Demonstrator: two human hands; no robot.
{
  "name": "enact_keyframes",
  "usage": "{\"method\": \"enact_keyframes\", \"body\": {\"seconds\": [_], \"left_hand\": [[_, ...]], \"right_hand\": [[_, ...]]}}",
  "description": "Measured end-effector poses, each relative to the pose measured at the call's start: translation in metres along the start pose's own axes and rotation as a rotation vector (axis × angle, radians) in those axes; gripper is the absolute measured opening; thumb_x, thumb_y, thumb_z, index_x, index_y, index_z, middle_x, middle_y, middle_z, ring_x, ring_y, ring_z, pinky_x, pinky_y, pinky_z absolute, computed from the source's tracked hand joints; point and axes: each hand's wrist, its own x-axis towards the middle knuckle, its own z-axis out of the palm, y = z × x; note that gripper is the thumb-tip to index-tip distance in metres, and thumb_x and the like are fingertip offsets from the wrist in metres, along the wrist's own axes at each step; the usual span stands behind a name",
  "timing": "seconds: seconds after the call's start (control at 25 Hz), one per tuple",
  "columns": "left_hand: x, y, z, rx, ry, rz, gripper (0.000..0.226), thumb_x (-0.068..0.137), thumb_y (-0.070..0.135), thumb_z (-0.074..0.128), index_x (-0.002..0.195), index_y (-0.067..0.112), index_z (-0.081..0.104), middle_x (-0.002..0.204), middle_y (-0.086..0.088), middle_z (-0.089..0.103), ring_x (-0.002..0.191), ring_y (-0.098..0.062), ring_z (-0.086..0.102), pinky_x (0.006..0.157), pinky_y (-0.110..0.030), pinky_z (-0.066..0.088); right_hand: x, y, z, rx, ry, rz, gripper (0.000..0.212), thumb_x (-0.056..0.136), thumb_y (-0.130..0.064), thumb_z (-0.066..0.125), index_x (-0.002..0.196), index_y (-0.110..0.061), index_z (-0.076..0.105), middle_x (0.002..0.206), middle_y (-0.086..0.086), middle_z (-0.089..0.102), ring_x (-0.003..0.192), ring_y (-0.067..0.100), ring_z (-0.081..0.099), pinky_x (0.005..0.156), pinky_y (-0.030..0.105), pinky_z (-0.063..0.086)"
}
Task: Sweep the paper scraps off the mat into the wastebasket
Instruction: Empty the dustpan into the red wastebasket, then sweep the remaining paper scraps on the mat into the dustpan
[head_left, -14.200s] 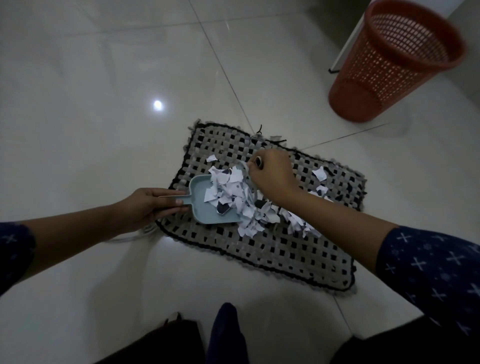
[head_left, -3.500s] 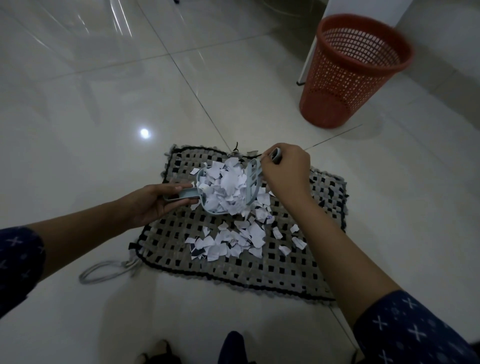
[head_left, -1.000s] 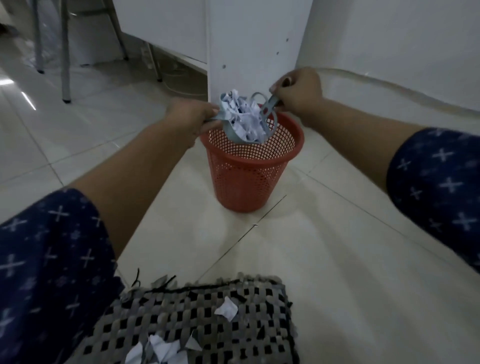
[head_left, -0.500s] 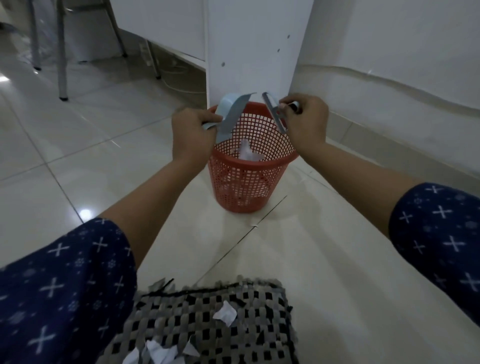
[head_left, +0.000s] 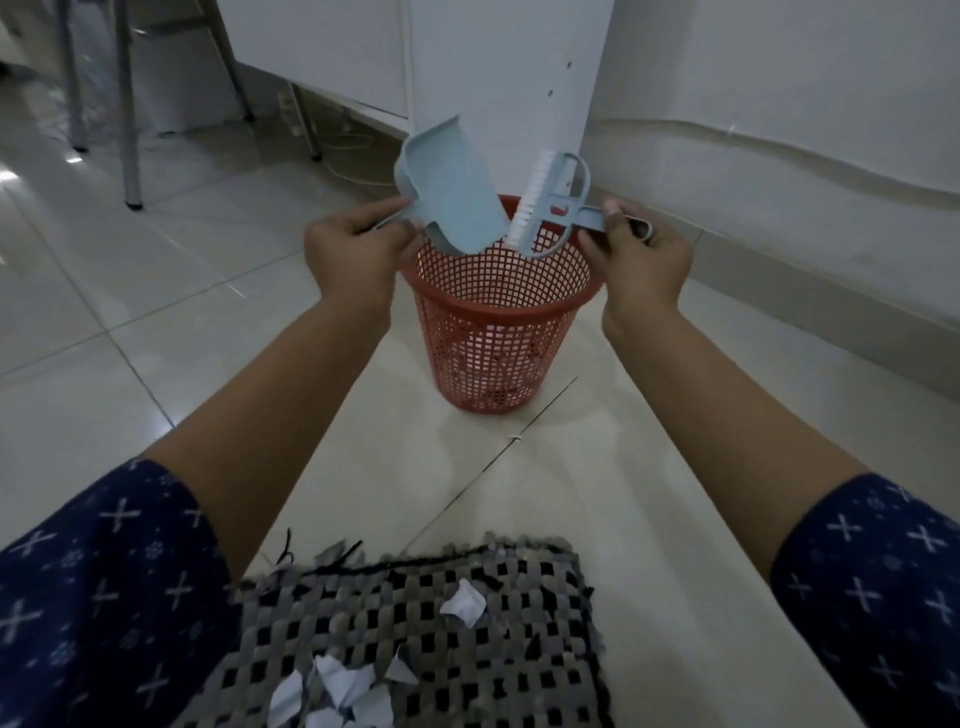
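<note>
My left hand (head_left: 353, 249) grips the handle of a small light-blue dustpan (head_left: 452, 195), held tilted over the red mesh wastebasket (head_left: 493, 332). The pan looks empty. My right hand (head_left: 636, 260) grips the handle of a light-blue hand brush (head_left: 545, 208), its white bristles over the basket's rim beside the pan. White scraps show through the mesh at the basket's bottom. The woven grey-and-black mat (head_left: 415, 639) lies at the bottom of the view with several white paper scraps (head_left: 343, 696) on it, one scrap (head_left: 464, 607) lying apart.
A white cabinet panel (head_left: 498, 78) stands just behind the basket, with a white wall (head_left: 805, 130) to the right. Metal furniture legs (head_left: 130, 104) and a cable lie at the far left. Glossy floor tiles (head_left: 104, 312) surround the mat and basket.
The scraps went from the dustpan into the wastebasket. Both hands have since lifted and turned the emptied pan and the brush above the rim.
</note>
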Motion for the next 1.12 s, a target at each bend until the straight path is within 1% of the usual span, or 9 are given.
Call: {"method": "enact_keyframes", "body": {"seconds": [0.16, 0.24, 0.36, 0.48, 0.56, 0.68, 0.8, 0.88, 1.12], "left_hand": [[-0.022, 0.028, -0.023, -0.298, -0.008, -0.168, 0.023, 0.078, -0.011, 0.062, 0.102, -0.009, 0.063, 0.104, -0.023, 0.068, 0.091, -0.029, 0.070, 0.076, -0.025, 0.057], [-0.032, 0.031, -0.046, -0.354, -0.043, -0.195, 0.024, 0.080, -0.009, 0.060, 0.105, -0.010, 0.062, 0.106, -0.022, 0.068, 0.092, -0.028, 0.070, 0.075, -0.022, 0.056], [-0.055, 0.026, -0.090, -0.332, -0.057, -0.285, 0.017, 0.083, -0.004, 0.058, 0.100, -0.007, 0.063, 0.105, -0.017, 0.068, 0.091, -0.024, 0.071, 0.074, -0.018, 0.054], [-0.091, 0.000, -0.140, -0.263, -0.009, -0.381, 0.013, 0.082, -0.004, 0.058, 0.078, -0.004, 0.070, 0.092, -0.014, 0.073, 0.083, -0.021, 0.072, 0.072, -0.020, 0.055], [-0.113, -0.022, -0.162, -0.189, 0.011, -0.464, 0.008, 0.080, -0.006, 0.059, 0.081, -0.008, 0.067, 0.090, -0.016, 0.073, 0.084, -0.023, 0.072, 0.072, -0.022, 0.056], [-0.142, -0.053, -0.169, -0.083, 0.036, -0.573, 0.017, 0.079, -0.008, 0.060, 0.094, -0.015, 0.059, 0.093, -0.022, 0.071, 0.081, -0.026, 0.072, 0.067, -0.022, 0.057], [-0.159, -0.078, -0.159, -0.015, 0.029, -0.634, 0.009, 0.080, -0.012, 0.058, 0.088, -0.013, 0.061, 0.074, -0.015, 0.072, 0.065, -0.022, 0.072, 0.061, -0.022, 0.058], [-0.160, -0.093, -0.153, 0.007, 0.010, -0.634, 0.009, 0.080, -0.012, 0.059, 0.089, -0.012, 0.062, 0.067, -0.011, 0.073, 0.063, -0.021, 0.072, 0.067, -0.025, 0.058], [-0.157, -0.128, -0.132, -0.010, 0.050, -0.637, 0.014, 0.076, -0.012, 0.065, 0.090, -0.009, 0.065, 0.071, -0.016, 0.072, 0.067, -0.025, 0.072, 0.065, -0.024, 0.058]], "right_hand": [[-0.016, -0.023, -0.008, 0.222, -0.102, 0.250, 0.004, 0.086, 0.000, 0.062, 0.088, 0.004, 0.061, 0.092, 0.019, 0.067, 0.087, 0.030, 0.070, 0.065, 0.029, 0.062], [-0.021, -0.033, -0.014, 0.198, -0.207, 0.322, 0.007, 0.088, 0.000, 0.058, 0.083, 0.003, 0.061, 0.083, 0.018, 0.069, 0.073, 0.025, 0.072, 0.062, 0.025, 0.061], [-0.026, -0.041, -0.028, 0.013, -0.353, 0.388, 0.015, 0.091, -0.001, 0.054, 0.078, 0.001, 0.061, 0.063, 0.011, 0.072, 0.059, 0.018, 0.072, 0.059, 0.022, 0.061], [-0.030, -0.035, -0.049, -0.335, -0.534, 0.463, 0.007, 0.088, -0.005, 0.059, 0.085, -0.002, 0.064, 0.072, 0.009, 0.075, 0.072, 0.017, 0.074, 0.057, 0.020, 0.060], [-0.035, -0.023, -0.065, -0.563, -0.608, 0.470, 0.006, 0.085, -0.005, 0.064, 0.088, -0.002, 0.067, 0.078, 0.010, 0.076, 0.079, 0.020, 0.074, 0.060, 0.021, 0.061], [-0.039, 0.005, -0.079, -0.863, -0.602, 0.354, 0.012, 0.083, -0.002, 0.066, 0.091, 0.007, 0.065, 0.078, 0.016, 0.070, 0.073, 0.026, 0.072, 0.063, 0.027, 0.062], [-0.031, 0.038, -0.085, -1.262, -0.602, -0.020, 0.011, 0.080, 0.001, 0.064, 0.086, 0.009, 0.069, 0.080, 0.024, 0.070, 0.077, 0.035, 0.069, 0.071, 0.040, 0.062], [-0.028, 0.060, -0.084, -1.497, -0.675, -0.272, 0.014, 0.081, -0.004, 0.060, 0.086, 0.006, 0.069, 0.087, 0.025, 0.070, 0.081, 0.036, 0.065, 0.072, 0.036, 0.052], [-0.042, 0.113, -0.093, -1.624, -0.869, -0.422, 0.014, 0.086, -0.003, 0.053, 0.092, 0.001, 0.065, 0.102, 0.025, 0.066, 0.092, 0.037, 0.060, 0.076, 0.038, 0.046]]}}
